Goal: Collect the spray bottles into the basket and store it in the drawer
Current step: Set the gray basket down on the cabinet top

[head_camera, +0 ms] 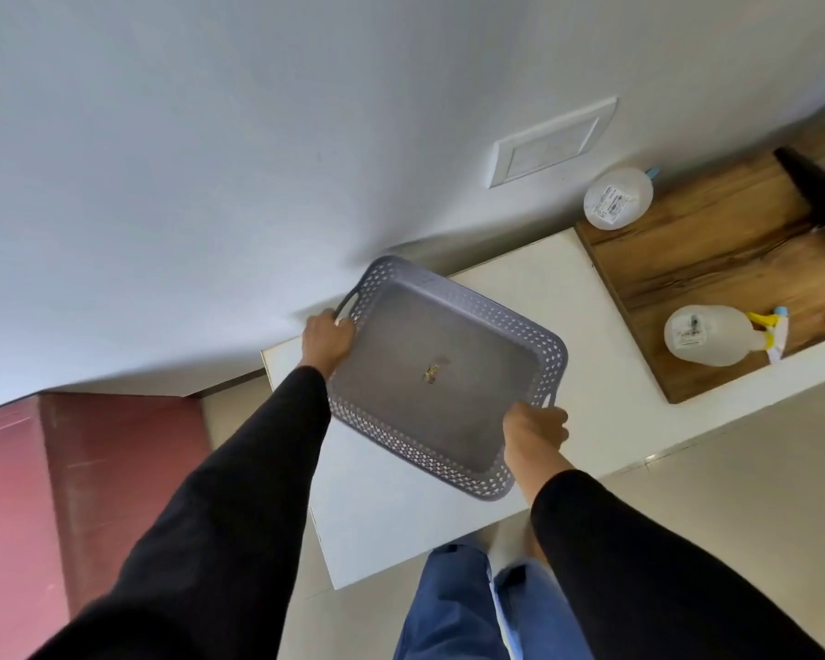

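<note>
Grey basket [429,373] between 2 gripping hands [327,338]

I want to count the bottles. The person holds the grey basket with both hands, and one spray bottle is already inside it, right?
Not quite. The head view shows the basket has no bottle in it. Both bottles lie on the wooden board. The left hand and right hand do hold it.
</note>
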